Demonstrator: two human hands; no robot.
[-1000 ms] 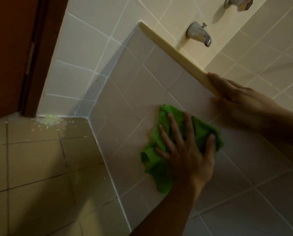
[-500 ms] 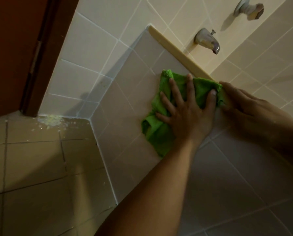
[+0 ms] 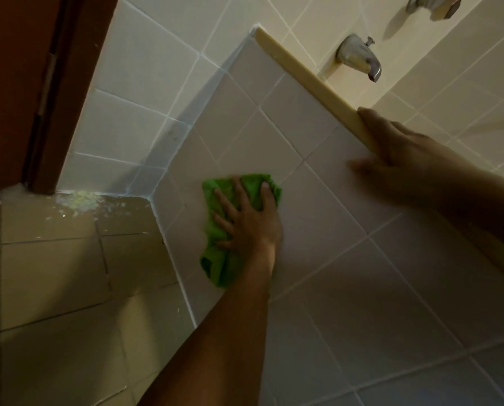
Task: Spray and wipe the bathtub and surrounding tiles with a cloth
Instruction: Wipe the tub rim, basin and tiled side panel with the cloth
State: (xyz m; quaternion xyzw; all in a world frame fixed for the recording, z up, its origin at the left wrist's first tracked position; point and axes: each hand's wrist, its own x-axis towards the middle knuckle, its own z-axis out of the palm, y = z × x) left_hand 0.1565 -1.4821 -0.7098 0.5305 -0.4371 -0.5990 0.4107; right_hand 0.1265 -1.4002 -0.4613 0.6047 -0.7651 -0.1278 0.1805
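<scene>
Two things matter for wiping a panel like this, I reckon: flat pressure and overlapping passes.

My left grip (image 3: 245, 218) is spread out flat, fingers (image 3: 236, 187) straight and fanned, palm pushing the green cloth (image 3: 217, 268) against the tiled tub front (image 3: 274, 136). So it isn't clenched on anything, just pressing. The cloth sits low on the panel, near the corner where it meets the floor (image 3: 54, 273), and it's bunched up, with a tail hanging out below my wrist.

My right grip (image 3: 403, 153) is curled over the tub rim (image 3: 303, 71), fingers hooked on top and thumb down on the front face, though the thumb is blurry. That's my brace.

How I'd do this bit well:
- Flatten the cloth out more. Bunched like this, only part of it touches the tile.
- Work in straight strokes that overlap, and run along the grout lines too, since that's where grime hides.
- Get right into the seam beside the wall tiles, and into the bottom edge.
- Lean on the rim hand, not the wiping one, so the pressure stays even.

There's some pale speckled gunk (image 3: 81, 200) on the floor by the door frame, which I'd say isn't part of this job. The spout (image 3: 359, 58) is up past the rim, well apart from the cloth. There's no spray bottle in view, so I can't tell whether this panel is wet.
</scene>
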